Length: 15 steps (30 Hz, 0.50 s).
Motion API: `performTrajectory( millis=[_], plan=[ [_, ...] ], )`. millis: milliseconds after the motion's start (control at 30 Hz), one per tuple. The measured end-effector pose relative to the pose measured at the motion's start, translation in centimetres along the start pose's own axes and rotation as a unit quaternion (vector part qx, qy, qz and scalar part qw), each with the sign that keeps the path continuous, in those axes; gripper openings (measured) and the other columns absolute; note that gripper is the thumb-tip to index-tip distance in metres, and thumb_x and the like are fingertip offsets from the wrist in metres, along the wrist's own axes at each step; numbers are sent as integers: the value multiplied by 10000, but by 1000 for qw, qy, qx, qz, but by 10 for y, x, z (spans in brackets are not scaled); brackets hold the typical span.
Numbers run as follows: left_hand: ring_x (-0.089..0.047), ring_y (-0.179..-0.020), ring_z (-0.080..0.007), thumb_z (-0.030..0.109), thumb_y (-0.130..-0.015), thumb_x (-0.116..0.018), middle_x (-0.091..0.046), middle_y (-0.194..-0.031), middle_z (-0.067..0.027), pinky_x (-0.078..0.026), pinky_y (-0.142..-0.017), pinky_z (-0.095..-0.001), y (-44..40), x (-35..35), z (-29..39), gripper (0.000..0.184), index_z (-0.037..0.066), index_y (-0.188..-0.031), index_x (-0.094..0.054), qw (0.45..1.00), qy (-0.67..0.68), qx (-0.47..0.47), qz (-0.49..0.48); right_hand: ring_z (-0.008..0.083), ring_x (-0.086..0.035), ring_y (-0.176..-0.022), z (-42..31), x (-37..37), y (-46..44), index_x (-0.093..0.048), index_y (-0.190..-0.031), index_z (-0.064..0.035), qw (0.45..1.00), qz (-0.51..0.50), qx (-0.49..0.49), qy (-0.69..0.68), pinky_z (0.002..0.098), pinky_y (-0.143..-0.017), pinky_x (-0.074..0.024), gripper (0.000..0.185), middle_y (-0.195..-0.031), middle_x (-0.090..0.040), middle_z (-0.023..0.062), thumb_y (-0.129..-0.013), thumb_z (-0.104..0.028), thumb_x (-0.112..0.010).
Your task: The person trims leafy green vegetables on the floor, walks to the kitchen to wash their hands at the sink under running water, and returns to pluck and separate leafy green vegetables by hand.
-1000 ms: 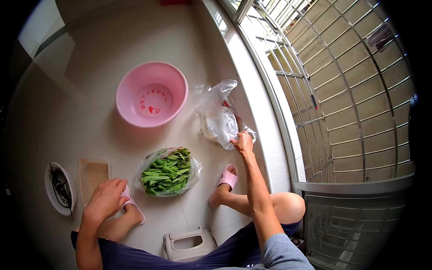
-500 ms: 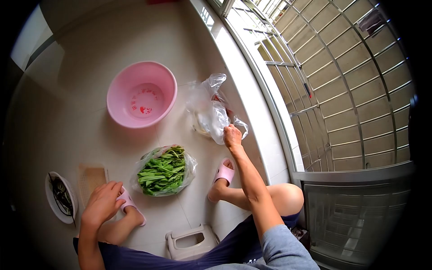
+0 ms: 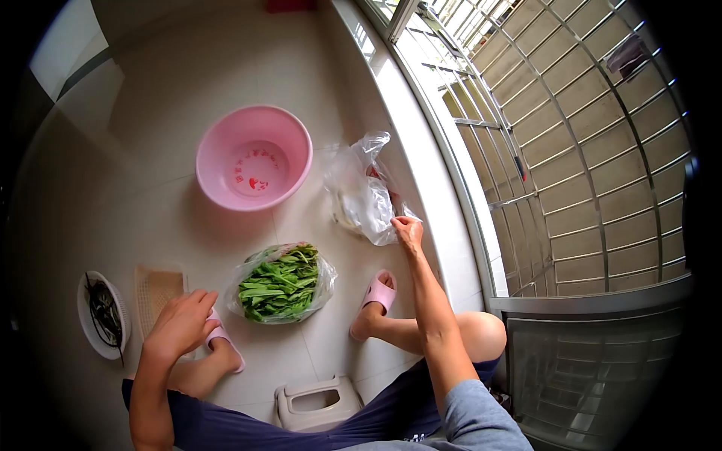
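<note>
My right hand pinches the near right edge of a clear plastic bag on the floor beside the low wall. Something with a red patch shows through the bag, but I cannot make out its contents. Over my left leg hangs my left hand, empty, its fingers loosely bent and apart. Between my feet sits a second clear bag, opened wide around a heap of leafy greens. Beyond the greens stands a pink basin with red printing on its bottom.
At far left, a white basket holds dark, thin stalks. Beside it lies a tan rectangular tray, partly behind my left hand. A beige plastic stool is beneath me. A sliding window frame and metal bars line the right side.
My right hand has shifted slightly along the bag's edge, and its wrist has turned. The whole view has swung a little, moving the basin rightward in the picture. My left hand stays over my leg.
</note>
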<state>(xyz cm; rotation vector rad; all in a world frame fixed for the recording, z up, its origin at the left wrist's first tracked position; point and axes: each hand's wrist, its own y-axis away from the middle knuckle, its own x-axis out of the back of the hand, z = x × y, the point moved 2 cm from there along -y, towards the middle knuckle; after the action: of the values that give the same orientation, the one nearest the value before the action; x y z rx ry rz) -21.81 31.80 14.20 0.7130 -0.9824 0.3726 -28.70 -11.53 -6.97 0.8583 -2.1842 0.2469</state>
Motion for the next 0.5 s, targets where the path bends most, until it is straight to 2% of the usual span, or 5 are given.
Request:
performTrajectory(
  millis=[100,133,200,367,500],
  plan=[
    [-492,-764,-291,162,-675,-571,-501,-811,-109,-391,-692,-358,2,-5,-5,297,36,-920,-460,1000,-8,-14,16,132,-541,-604,2,1,-10,-599,-793,1,956,-115,-130,-238,225,-549,-428,164,-687,-577,40,-723,-143,-560],
    [-492,-762,-294,164,-673,-573,-501,-815,-112,-391,-693,-362,2,-6,-6,299,36,-917,-459,999,-13,-22,21,132,-541,-604,1,3,-11,-599,-793,1,956,-116,-128,-237,225,-549,-428,164,-687,-577,40,-723,-143,-560],
    [-493,-762,-293,167,-672,-575,-501,-815,-114,-391,-693,-363,2,-5,-5,299,34,-912,-458,1000,-12,-20,16,106,-528,-643,-1,3,-12,-594,-821,-4,874,-141,-164,-435,216,-588,-439,158,-733,-578,45,-713,-114,-557],
    [-493,-762,-292,179,-670,-581,-504,-809,-116,-391,-693,-361,0,-4,-6,295,29,-893,-458,1000,-13,-14,15,100,-524,-641,-28,15,-13,-593,-810,-8,887,-146,-137,-416,217,-567,-446,154,-740,-577,46,-687,-100,-583],
    [-495,-757,-288,183,-667,-587,-506,-790,-112,-394,-683,-359,0,-8,-10,280,31,-865,-461,1000,-13,0,-16,75,-470,-487,-64,28,-19,-574,-691,-3,959,-90,-11,-268,188,-465,-401,136,-589,-542,25,-649,-115,-640]
  ],
)
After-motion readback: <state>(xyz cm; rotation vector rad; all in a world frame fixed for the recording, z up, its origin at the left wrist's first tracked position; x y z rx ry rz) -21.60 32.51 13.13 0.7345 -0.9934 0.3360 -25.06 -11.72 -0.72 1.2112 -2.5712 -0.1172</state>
